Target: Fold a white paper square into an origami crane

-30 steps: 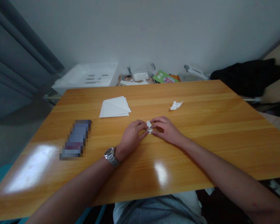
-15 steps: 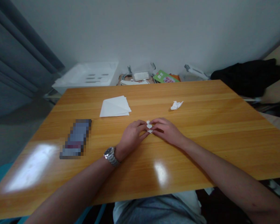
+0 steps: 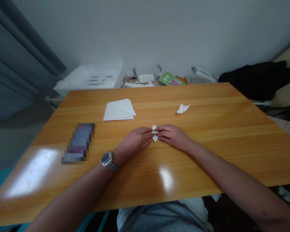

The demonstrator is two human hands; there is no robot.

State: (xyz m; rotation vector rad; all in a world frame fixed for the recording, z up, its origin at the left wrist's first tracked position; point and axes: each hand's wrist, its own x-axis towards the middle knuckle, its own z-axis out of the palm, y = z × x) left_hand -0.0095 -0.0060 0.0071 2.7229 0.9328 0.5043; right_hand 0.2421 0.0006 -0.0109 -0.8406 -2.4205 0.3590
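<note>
A small folded piece of white paper (image 3: 155,138) lies on the wooden table between my two hands, its pointed ends showing above and below the fingers. My left hand (image 3: 136,140), with a metal watch (image 3: 108,160) at the wrist, has its fingertips closed on the paper's left side. From the right, my right hand (image 3: 175,137) presses its fingertips on the same paper. The fingers cover the paper's middle. Beyond my right hand stands a small folded paper bird (image 3: 183,109). Several white paper sheets (image 3: 119,110) are stacked beyond my left hand.
A blurred phone-like device (image 3: 78,143) lies on the left of the table (image 3: 207,167). Behind the far edge are a white foam tray (image 3: 94,77), a green booklet (image 3: 171,79) and assorted clutter. Black cloth (image 3: 253,80) lies at the back right.
My left hand has shifted slightly left and lies flatter. My right hand has moved a little toward me. More of the folded paper's near point shows below the fingers.
</note>
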